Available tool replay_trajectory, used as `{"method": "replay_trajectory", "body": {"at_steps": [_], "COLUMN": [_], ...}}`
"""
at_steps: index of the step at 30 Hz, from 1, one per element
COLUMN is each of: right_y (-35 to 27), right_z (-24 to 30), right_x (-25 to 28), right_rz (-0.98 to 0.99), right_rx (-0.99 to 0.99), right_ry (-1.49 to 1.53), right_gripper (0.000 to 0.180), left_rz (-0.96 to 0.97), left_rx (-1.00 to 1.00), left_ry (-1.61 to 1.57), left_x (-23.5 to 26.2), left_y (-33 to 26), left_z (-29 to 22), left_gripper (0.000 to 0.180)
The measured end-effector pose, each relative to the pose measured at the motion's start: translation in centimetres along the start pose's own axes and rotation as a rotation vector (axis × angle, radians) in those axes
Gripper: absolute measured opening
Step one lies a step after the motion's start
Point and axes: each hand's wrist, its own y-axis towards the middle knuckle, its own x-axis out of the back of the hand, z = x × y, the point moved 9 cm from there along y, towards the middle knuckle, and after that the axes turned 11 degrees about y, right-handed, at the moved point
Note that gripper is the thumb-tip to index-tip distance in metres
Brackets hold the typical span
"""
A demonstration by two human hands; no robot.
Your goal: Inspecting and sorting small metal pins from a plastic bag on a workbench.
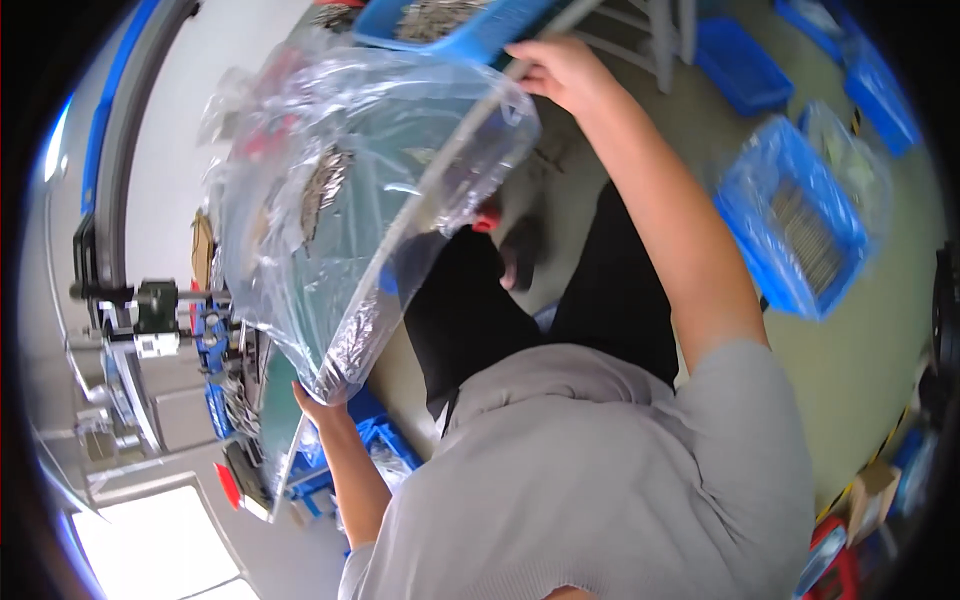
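Large clear plastic bag (350, 200) stretched between both hands over the green bench (275, 420): soft, slick, likely light apart from small metal parts (325, 185) loose inside, so best gripped at the edges. Right hand (560, 70) pinching the top rim by the blue bin (450, 25). Left hand (320, 405) closed on the lower corner.

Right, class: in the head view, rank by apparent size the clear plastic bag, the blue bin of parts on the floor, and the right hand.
1. clear plastic bag
2. blue bin
3. right hand

The bag is nearest the camera, which exaggerates its size.
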Motion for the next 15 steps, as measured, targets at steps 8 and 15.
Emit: {"method": "replay_trajectory", "body": {"at_steps": [8,15], "right_y": [-1.9,-9.6], "right_z": [0.6,7.8], "right_x": [0.5,0.7], "right_rz": [0.004,-0.428], "right_rx": [-0.039,0.598], "right_ry": [0.045,-0.655], "right_gripper": [0.015,0.017], "left_rz": [-0.074,0.093], "left_rx": [0.180,0.242], "left_ry": [-0.155,0.918], "left_x": [0.0,3.5], "left_y": [-1.8,-9.1], "left_z": [1.4,-5.8], "left_gripper": [0.057,0.045]}}
